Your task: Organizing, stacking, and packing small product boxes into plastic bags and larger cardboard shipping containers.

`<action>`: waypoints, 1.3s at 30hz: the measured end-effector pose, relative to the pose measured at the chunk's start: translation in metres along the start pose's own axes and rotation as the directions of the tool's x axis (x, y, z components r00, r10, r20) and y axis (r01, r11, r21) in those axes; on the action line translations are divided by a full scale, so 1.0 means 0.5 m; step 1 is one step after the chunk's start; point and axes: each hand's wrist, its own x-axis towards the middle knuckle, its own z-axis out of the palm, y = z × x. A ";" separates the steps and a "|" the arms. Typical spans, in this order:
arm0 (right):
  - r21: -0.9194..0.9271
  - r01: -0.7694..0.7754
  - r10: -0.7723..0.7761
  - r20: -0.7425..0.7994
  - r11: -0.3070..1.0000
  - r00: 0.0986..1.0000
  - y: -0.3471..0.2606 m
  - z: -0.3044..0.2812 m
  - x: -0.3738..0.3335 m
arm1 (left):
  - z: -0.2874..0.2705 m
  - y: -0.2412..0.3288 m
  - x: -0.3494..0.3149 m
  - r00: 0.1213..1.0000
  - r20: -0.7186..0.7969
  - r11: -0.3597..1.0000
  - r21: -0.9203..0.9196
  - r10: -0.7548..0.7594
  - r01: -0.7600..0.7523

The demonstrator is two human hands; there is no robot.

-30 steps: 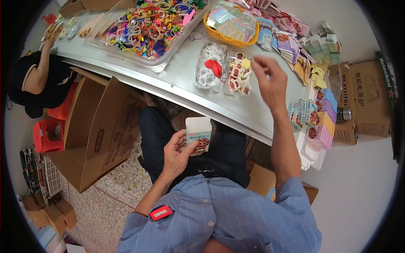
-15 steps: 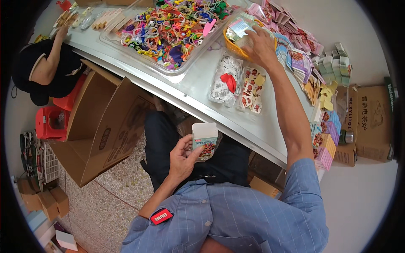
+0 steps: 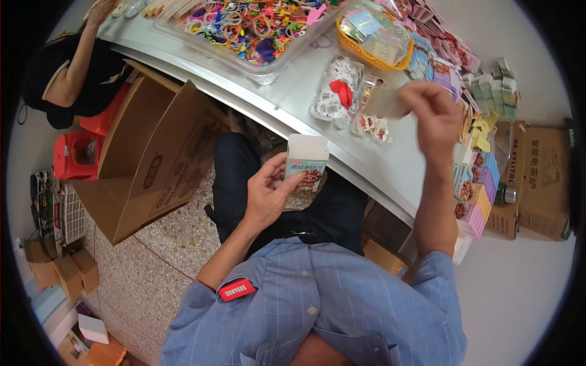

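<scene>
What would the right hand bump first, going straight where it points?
Probably the clear plastic bag of red-and-white printed pieces, left of the right hand; but the hand may be higher and pass over it.

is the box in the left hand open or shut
Open: the box in the left hand has its white top flap standing up.

A small box [image 3: 308,160] with its top flap raised is held by the left hand [image 3: 267,194] over the lap, before the table's [image 3: 390,168] near edge. A flat packet [image 3: 386,104], blurred, is pinched in the right hand's [image 3: 432,125] fingertips above a clear bag of stickers [image 3: 372,128], beside which a bag of white packets [image 3: 334,91] is placed. Farther back, a yellow basket [image 3: 359,55] of packets and a clear tray [image 3: 268,69] of colourful bands are seen.
</scene>
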 end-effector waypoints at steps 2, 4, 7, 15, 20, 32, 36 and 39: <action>-0.021 -0.005 0.007 0.109 1.000 0.994 -0.017 0.052 -0.053 | 0.008 0.001 0.000 0.999 0.032 1.000 0.007 -0.003 0.003; -0.058 0.023 -0.012 0.170 0.998 0.985 -0.011 0.080 -0.080 | 0.013 -0.001 -0.006 0.995 0.100 0.999 0.038 -0.030 0.027; -0.077 -0.072 0.086 0.197 0.994 0.977 -0.005 0.095 -0.102 | 0.024 -0.001 -0.017 0.989 0.145 0.999 -0.001 -0.031 0.032; -0.288 -0.023 0.161 0.466 0.957 0.870 -0.003 0.089 -0.108 | 0.019 -0.004 -0.041 0.974 0.195 0.991 0.097 -0.112 0.095; -0.363 0.196 0.024 0.521 0.911 0.853 -0.006 0.111 -0.118 | 0.019 -0.018 -0.048 0.968 0.219 0.988 0.123 -0.122 0.096; -0.376 0.109 0.091 0.477 0.920 0.874 0.013 0.091 -0.140 | 0.010 -0.028 -0.041 0.968 0.197 0.986 0.087 -0.158 0.143; -0.436 0.091 0.204 0.585 0.896 0.785 0.004 0.106 -0.135 | 0.008 -0.040 -0.039 0.971 0.227 0.967 0.252 -0.077 0.018; -0.409 0.037 0.204 0.528 0.912 0.824 0.011 0.123 -0.151 | 0.007 -0.035 -0.040 0.973 0.192 0.982 0.162 -0.130 0.100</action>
